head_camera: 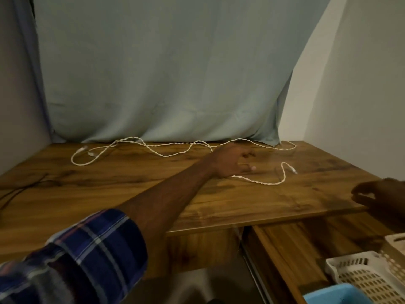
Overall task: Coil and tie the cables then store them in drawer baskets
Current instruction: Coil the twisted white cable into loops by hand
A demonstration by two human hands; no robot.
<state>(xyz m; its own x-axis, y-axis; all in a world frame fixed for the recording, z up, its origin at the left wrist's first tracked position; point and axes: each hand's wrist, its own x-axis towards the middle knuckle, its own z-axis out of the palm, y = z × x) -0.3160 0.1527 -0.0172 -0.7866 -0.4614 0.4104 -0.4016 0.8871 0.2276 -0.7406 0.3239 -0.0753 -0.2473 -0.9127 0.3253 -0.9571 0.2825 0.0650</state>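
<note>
A long white twisted cable [175, 151] lies uncoiled in loose waves along the back of the wooden table [109, 189], with connector ends at the far left and near the right. My left hand [232, 161] reaches across the table and rests over the cable's middle, fingers apart and blurred, with the cable running out from under the palm. My right hand [381, 195] hovers at the table's right front corner with its fingers curled; a pale patch shows between them, but I cannot make out what it is.
An open drawer [291, 249] below the table's right side holds white perforated baskets [368, 275] and a blue basket [333, 295]. A thin black cord [15, 190] crosses the table's left edge. A pale blue cloth [164, 84] hangs behind the table, and walls close both sides.
</note>
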